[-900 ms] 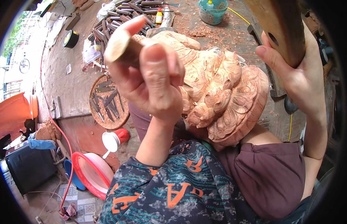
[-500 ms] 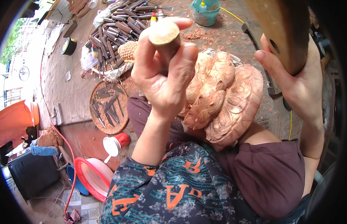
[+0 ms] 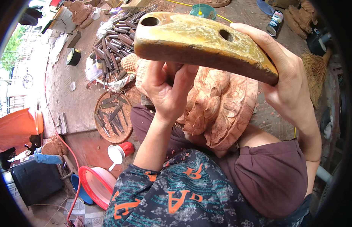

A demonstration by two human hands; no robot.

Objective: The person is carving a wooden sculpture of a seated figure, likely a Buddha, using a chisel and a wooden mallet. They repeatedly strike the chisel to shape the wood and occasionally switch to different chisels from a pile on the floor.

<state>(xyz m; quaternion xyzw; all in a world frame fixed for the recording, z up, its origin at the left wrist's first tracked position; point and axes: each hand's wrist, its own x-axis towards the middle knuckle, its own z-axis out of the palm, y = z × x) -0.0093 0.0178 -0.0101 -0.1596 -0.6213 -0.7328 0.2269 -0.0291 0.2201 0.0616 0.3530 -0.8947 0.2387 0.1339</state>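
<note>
Messy worktop (image 3: 79,108); right hand (image 3: 287,72) grips the wooden block (image 3: 206,43), which just swung over the left hand (image 3: 162,90), mostly hiding the handle (image 3: 171,71) it's pinching. Carving (image 3: 212,109)'s in the lap, I think.

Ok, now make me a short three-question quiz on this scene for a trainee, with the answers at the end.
1. Fill in the blank: the yellow-brown block shows ____ dark holes in its upper face.

2. Multiple choice: what does the person's right hand hold?
a) the broom
b) that block
c) the bucket

3. True or false: the round tray with dark blades on it lies to the left of the carved piece.

Key: 1. two; 2. b; 3. true.
</note>
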